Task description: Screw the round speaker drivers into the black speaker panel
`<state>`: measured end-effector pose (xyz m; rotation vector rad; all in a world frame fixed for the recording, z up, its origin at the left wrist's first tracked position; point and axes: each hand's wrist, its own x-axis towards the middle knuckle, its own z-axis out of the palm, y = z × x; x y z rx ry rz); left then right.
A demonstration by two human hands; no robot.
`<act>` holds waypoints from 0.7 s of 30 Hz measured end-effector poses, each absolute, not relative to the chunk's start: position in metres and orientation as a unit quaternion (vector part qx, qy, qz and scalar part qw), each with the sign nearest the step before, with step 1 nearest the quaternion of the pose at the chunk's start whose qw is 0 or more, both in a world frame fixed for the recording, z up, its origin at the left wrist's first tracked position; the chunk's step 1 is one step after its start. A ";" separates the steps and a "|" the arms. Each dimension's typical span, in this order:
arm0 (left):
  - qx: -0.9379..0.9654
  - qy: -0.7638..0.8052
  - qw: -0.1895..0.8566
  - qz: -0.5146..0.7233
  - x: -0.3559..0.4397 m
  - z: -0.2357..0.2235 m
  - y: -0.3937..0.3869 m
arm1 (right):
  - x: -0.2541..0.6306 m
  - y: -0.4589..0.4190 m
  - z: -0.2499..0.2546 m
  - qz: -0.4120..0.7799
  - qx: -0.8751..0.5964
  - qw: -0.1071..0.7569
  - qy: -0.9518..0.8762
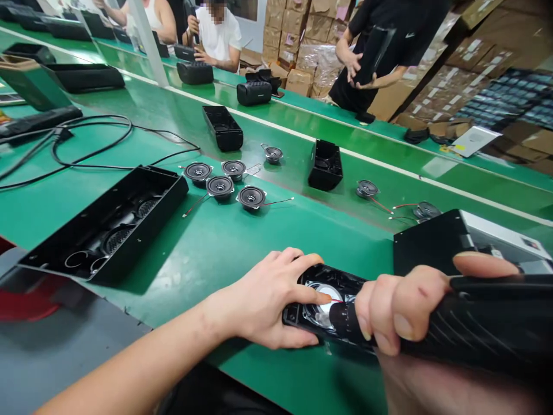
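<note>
My left hand (280,297) grips the near-left end of a black speaker housing (291,317) lying on the green bench. Its thumb and fingers span the housing, and the index finger reaches onto a speaker driver (326,293) seated inside. Wrapped in my right hand (406,305) is a black electric screwdriver (488,323), its nose pointing left and down at the edge of that driver. The bit and any screw cannot be made out. Part of the housing is hidden under the tool and my right hand.
Several loose speaker drivers (220,186) with thin wires lie beyond my hands. A larger open housing (108,230) rests at the left, near a black cable (129,124). Smaller housings (326,165) stand on the conveyor. A black box (427,245) is at the right. Co-workers (218,34) are opposite.
</note>
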<state>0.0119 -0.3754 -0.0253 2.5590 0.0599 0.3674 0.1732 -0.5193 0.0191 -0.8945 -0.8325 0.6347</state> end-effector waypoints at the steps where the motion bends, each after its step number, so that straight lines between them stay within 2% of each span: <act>1: 0.952 0.021 0.272 0.139 0.012 -0.025 -0.375 | 0.172 -0.517 0.018 0.289 -0.391 0.778 -0.397; 10: 0.956 0.019 0.256 0.144 0.011 -0.025 -0.376 | 0.175 -0.509 0.009 0.275 -0.402 0.791 -0.369; 17: 0.956 0.013 0.250 0.154 0.012 -0.025 -0.376 | 0.160 -0.511 0.021 0.323 -0.445 0.774 -0.314; 19: 0.954 0.003 0.253 0.161 0.012 -0.026 -0.375 | 0.159 -0.508 0.025 0.340 -0.408 0.770 -0.353; 21: 0.953 -0.008 0.255 0.165 0.012 -0.026 -0.374 | 0.161 -0.504 0.029 0.386 -0.387 0.730 -0.410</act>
